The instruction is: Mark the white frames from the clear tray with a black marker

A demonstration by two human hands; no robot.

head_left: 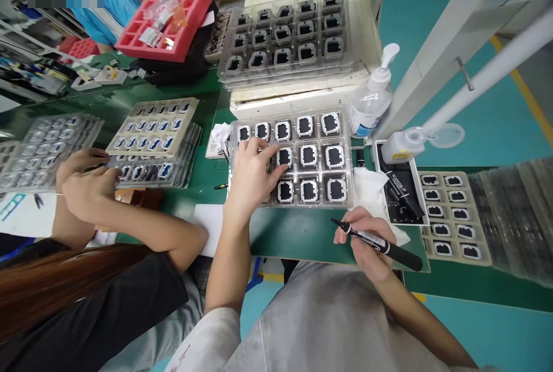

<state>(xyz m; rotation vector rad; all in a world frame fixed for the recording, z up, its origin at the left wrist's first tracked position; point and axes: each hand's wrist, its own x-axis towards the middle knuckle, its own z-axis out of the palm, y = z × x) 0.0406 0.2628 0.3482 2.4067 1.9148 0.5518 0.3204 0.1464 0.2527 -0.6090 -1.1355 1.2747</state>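
Observation:
My left hand (248, 173) reaches over a clear plastic tray (298, 207) of square white-rimmed parts with black centres. Its thumb and index finger are bent around the sides of one square part (284, 156), which still sits in its pocket. The other fingers hide some pockets at the tray's left. My right hand (371, 239) is closed around a black marker pen (380, 246) in front of the tray. The pen's dark tip is bare and points left, towards the tray.
Behind stands a stack of similar trays (283, 69) on a white foam box. A pump bottle (369, 101), a small box of markers (401, 188) and tissue (371, 188) lie right. At left, a co-worker's hands (88, 185) are beside other trays (151, 127).

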